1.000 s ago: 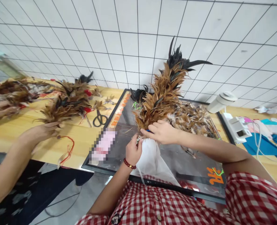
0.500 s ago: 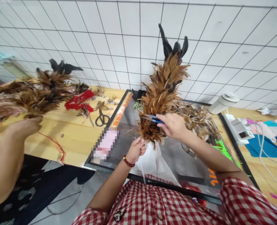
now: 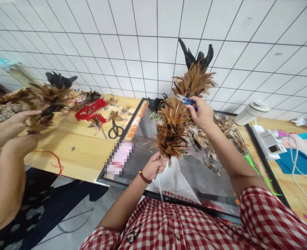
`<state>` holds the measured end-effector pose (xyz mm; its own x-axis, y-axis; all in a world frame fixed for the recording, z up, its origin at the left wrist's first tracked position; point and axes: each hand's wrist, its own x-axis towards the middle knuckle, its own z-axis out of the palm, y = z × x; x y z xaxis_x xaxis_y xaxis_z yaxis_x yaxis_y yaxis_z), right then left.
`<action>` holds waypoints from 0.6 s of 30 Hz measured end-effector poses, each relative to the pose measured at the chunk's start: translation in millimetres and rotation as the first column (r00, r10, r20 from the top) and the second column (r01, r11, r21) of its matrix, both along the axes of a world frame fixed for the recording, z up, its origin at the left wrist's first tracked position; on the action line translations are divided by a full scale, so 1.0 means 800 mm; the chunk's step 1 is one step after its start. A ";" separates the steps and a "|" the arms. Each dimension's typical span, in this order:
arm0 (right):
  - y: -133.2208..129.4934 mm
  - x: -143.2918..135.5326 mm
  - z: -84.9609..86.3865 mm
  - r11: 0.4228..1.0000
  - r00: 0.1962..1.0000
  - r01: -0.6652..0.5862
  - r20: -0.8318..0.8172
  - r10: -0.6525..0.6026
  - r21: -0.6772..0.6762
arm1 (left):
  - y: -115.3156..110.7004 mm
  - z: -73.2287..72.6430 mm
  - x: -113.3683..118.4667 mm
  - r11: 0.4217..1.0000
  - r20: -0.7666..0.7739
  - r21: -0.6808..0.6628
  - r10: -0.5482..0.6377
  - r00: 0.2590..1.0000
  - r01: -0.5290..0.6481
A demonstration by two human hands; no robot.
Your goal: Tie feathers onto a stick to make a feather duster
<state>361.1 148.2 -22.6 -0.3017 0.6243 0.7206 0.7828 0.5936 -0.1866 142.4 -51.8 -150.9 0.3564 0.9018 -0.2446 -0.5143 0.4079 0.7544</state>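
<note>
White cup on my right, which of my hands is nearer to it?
Right. Your right hand is left of the white cup, holding a blue tool by the feather bundle; your left hand is farther left and nearer your body, gripping the bundle's base.

A craft workshop, by the look of it: loose feathers (image 3: pixel 3 110), red thread (image 3: pixel 88 112) and scissors (image 3: pixel 113 127) are strewn over a wooden surface (image 3: pixel 82 160) by a tiled wall (image 3: pixel 117 52), one feather bundle (image 3: pixel 172 130) held up along from a second bundle (image 3: pixel 47 95).
</note>
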 end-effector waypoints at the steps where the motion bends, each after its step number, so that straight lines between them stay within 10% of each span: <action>1: 0.023 0.007 0.000 0.999 0.999 0.034 -0.034 -0.034 -0.022 | 0.000 0.000 0.000 1.000 0.007 -0.025 0.004 1.000 -0.004; 7: 0.099 0.045 -0.007 0.989 0.937 0.146 -0.316 -0.149 -0.033 | 0.031 0.030 0.012 0.996 0.085 -0.079 0.055 0.995 -0.048; 13: -0.012 0.012 -0.035 0.957 0.971 -0.209 -0.073 0.227 0.199 | 0.097 0.081 0.039 0.994 0.089 -0.059 0.097 0.991 -0.092; 18: -0.058 -0.006 -0.050 0.836 0.880 -0.443 0.335 0.336 0.325 | 0.105 0.082 0.059 0.996 0.212 -0.078 -0.027 0.977 0.044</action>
<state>356.5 102.1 -62.6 -0.6654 0.1073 0.7387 0.4577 0.8404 0.2903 189.3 32.1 -85.2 0.4392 0.8676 -0.2332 -0.6422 0.4847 0.5938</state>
